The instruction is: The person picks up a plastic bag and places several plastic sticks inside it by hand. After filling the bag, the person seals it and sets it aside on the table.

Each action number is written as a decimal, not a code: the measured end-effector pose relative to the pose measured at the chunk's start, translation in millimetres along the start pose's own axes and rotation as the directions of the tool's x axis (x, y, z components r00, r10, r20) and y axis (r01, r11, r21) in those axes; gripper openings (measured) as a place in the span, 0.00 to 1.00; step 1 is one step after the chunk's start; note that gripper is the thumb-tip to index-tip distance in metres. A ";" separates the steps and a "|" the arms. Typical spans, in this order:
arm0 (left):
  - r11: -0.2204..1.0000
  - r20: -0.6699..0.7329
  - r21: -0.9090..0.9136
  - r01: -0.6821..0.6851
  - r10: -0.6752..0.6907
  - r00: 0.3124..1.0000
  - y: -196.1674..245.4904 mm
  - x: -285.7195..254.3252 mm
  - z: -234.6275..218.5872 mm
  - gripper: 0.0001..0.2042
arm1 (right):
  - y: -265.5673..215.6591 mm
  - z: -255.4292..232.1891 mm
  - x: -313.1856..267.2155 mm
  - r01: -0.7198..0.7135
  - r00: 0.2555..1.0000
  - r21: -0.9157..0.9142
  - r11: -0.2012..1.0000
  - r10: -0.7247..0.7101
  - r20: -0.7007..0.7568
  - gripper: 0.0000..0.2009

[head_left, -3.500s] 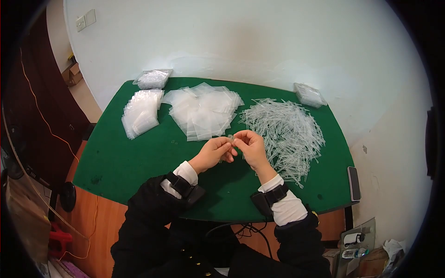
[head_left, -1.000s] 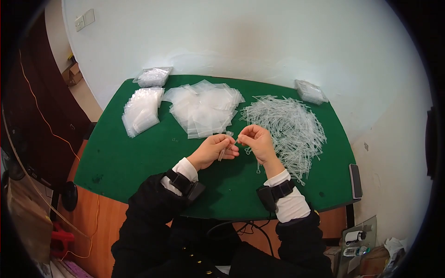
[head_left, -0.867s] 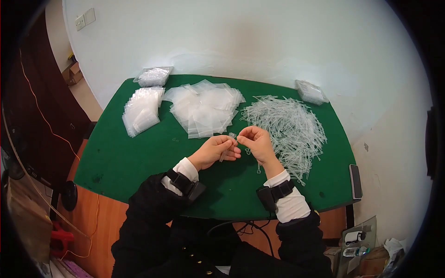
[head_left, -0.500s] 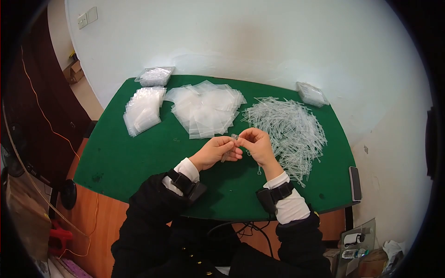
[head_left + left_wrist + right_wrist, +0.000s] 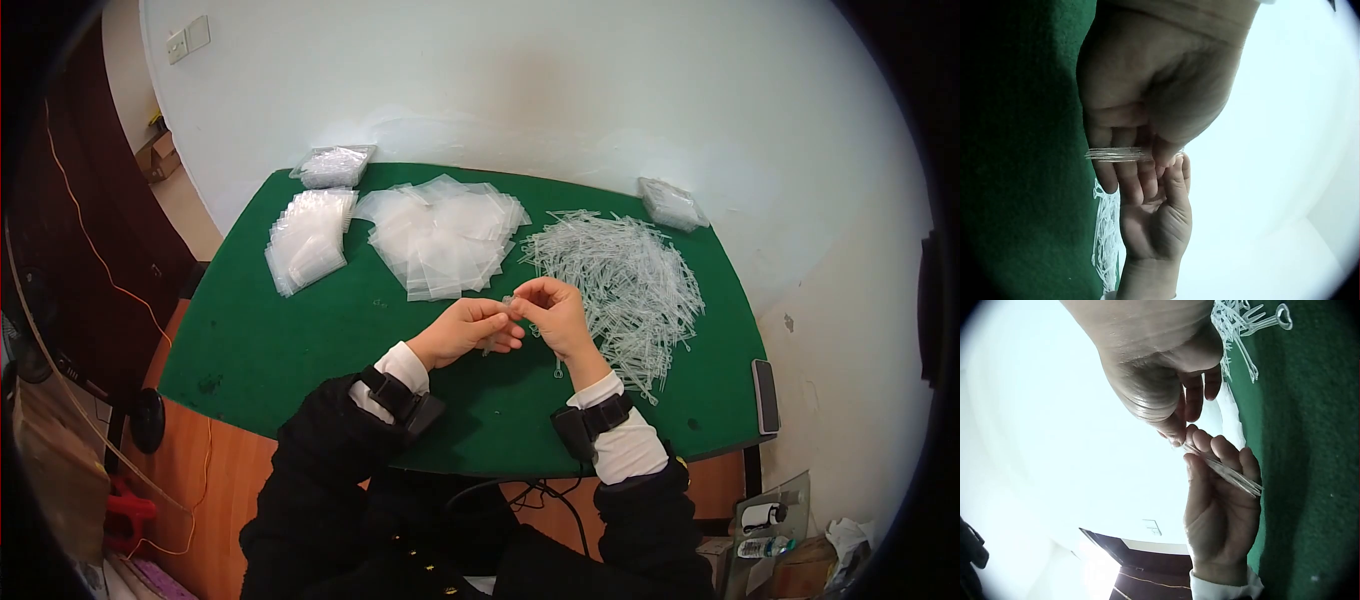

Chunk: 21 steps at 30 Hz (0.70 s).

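A small bundle of thin clear plastic sticks (image 5: 1116,154) lies across the fingers of my left hand (image 5: 460,332), held there by the thumb. Loops show on the ends of similar sticks in the pile. My right hand (image 5: 556,318) pinches at the bundle's far end, thumb and forefinger right at the left fingertips. In the right wrist view the sticks (image 5: 1235,475) stretch over the left hand's fingers, their upper ends hidden by the right fingertips. Beside the right hand spreads a large heap of loose clear looped sticks (image 5: 630,285).
Flat clear zip bags (image 5: 440,240) are spread behind the hands on the green table (image 5: 330,370). To the left lies a fanned stack of filled bags (image 5: 306,245). Packed bundles (image 5: 335,168) sit at the back left, and another packet (image 5: 672,205) at the back right. A dark device (image 5: 764,396) lies at the right edge.
About a second ago the right fingertips stood slightly apart from the left hand's bundle; now they have closed in on its end. Both hands have moved slightly toward the body. The piles look unchanged.
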<state>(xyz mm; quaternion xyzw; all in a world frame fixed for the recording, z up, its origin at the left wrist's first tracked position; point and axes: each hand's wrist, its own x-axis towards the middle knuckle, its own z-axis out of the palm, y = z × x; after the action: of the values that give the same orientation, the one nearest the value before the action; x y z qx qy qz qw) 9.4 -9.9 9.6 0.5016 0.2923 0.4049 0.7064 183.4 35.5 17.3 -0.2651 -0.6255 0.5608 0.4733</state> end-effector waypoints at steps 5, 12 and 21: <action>0.999 -0.010 0.049 0.008 -0.008 1.000 0.8 -0.3 0.1 0.13 | 2.1 -0.5 0.2 0.015 1.000 -0.014 1.000 -0.015 -0.007 0.05; 0.998 -0.019 0.069 -0.001 0.002 1.000 0.6 -0.1 0.7 0.12 | 1.1 -0.1 -0.5 0.006 1.000 -0.031 1.000 -0.006 -0.010 0.05; 0.996 -0.040 0.085 0.006 -0.003 0.999 1.1 -0.3 3.0 0.12 | 2.8 -3.0 0.6 -0.057 0.998 -0.041 0.998 0.057 0.006 0.06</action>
<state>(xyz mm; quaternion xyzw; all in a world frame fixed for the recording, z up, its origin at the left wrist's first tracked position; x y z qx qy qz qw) 11.5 -11.4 11.6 0.5225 0.3245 0.4004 0.6792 185.2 38.0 14.6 -0.2904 -0.6307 0.5621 0.4493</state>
